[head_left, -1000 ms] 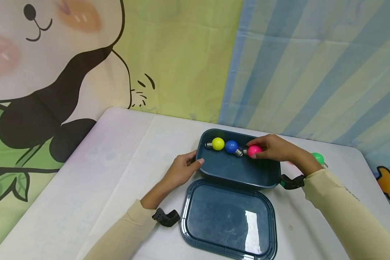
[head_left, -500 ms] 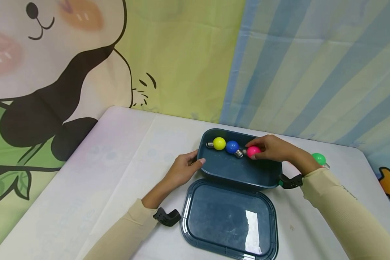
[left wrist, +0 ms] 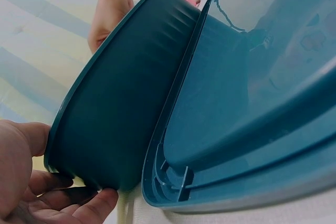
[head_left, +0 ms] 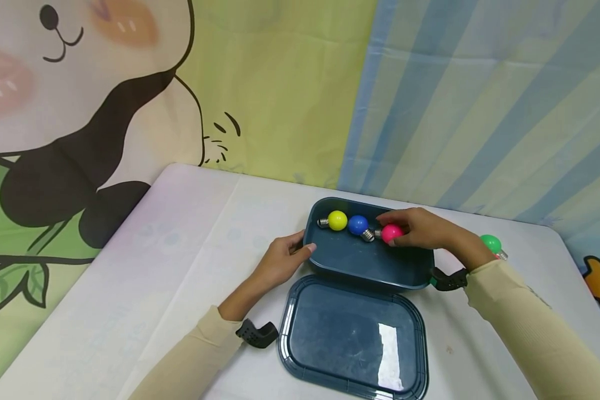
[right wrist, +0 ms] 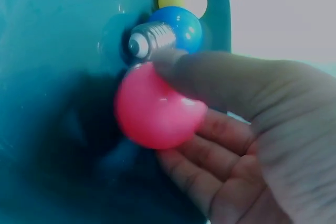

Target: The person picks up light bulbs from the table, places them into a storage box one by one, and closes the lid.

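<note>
A dark blue-green plastic box [head_left: 360, 264] stands on the table, its inside facing up. My left hand [head_left: 279, 260] holds its left end, thumb over the rim; in the left wrist view the fingers curl under the box wall [left wrist: 115, 93]. Inside, my right hand [head_left: 425, 228] pinches a pink light bulb [right wrist: 157, 111] between thumb and fingers, its metal cap pointing left. Beside that cap lies a blue bulb [head_left: 358, 225], and farther left a yellow bulb [head_left: 337, 220]. These bulbs form a row along the box's far side.
The box's lid [head_left: 350, 339] lies flat on the table [head_left: 180, 311], just in front of the box. Right of the box is a green bulb [head_left: 491, 243], with something pinkish-red partly hidden by my right wrist. A patterned cloth [head_left: 290, 100] hangs behind the table.
Almost nothing differs. The pink bulb and right hand shift only very slightly inside the box; the left hand keeps its hold on the box.
</note>
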The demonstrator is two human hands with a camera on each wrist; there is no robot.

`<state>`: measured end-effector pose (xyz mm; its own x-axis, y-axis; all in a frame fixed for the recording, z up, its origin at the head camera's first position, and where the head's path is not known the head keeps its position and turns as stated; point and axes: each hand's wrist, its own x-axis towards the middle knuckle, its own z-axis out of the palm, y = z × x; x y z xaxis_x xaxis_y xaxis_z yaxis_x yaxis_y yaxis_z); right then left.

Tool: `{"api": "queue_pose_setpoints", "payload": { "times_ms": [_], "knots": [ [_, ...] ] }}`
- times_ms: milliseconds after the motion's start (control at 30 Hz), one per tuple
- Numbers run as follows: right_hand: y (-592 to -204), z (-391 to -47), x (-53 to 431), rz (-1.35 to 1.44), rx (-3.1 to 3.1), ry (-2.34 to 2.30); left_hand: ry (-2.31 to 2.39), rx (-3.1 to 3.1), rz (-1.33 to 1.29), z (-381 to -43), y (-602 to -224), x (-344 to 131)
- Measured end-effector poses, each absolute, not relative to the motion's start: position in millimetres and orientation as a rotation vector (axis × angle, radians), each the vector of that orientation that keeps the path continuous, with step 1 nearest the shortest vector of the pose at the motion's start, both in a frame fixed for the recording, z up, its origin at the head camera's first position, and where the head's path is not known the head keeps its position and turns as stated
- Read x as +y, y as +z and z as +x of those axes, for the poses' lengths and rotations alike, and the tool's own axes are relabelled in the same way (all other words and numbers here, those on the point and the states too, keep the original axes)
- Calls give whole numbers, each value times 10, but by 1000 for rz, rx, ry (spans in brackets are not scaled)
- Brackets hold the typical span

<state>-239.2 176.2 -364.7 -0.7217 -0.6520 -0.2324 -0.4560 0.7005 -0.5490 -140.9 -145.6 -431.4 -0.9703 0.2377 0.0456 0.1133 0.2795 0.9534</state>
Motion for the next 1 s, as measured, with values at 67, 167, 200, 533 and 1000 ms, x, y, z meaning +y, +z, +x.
{"api": "queue_pose_setpoints", "payload": {
  "times_ms": [67,167,200,533,1000],
  "knots": [
    [-3639,-2381,1788,-838,2495,-695,1792,2425,336,-1409,-4312,-1457],
    [-3633,-2359,1830,-795,2496,-764,1801,2420,343,-1412,-4314,-1466],
    [-3634,-2353,1843,-788,2501,-783,1801,2421,344,-1412,-4311,-1470],
    [-3635,-2303,1899,-789,2530,-870,1815,2420,346,-1398,-4317,-1495],
    [-3578,-2167,1968,-679,2581,-1032,1791,2416,322,-1278,-4060,-1508]
  ]
}}
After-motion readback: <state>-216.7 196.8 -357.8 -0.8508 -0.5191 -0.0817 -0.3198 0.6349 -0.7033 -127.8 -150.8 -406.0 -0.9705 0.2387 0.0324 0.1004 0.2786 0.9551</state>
